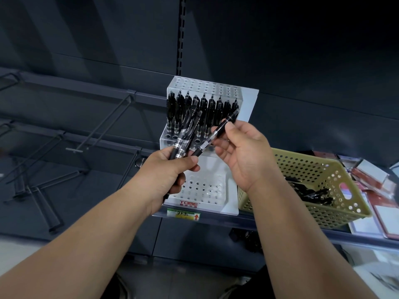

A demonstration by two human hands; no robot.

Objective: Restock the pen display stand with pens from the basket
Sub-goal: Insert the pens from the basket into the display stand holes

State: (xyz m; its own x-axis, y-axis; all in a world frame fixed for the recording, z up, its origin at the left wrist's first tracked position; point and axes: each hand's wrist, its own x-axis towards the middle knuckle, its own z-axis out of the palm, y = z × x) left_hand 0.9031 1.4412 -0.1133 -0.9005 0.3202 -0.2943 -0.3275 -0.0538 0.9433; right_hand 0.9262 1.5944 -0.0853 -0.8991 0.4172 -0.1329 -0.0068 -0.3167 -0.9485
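Note:
A white stepped pen display stand [218,190] with rows of holes stands on the shelf; its back tier holds several black pens [207,108], and its front tier shows open holes. My left hand [170,171] grips a bunch of black pens [185,134] in front of the stand. My right hand [241,152] pinches a single black pen [216,134] between thumb and fingers, slanted up to the right; its lower end lies by my left hand's fingers. A yellow-green perforated basket [319,173] to the right holds more black pens [311,194].
Bare metal peg hooks [101,124] stick out from the dark back panel on the left. Red and white packaged items [380,190] lie right of the basket. A green price label [183,214] sits on the shelf edge below the stand.

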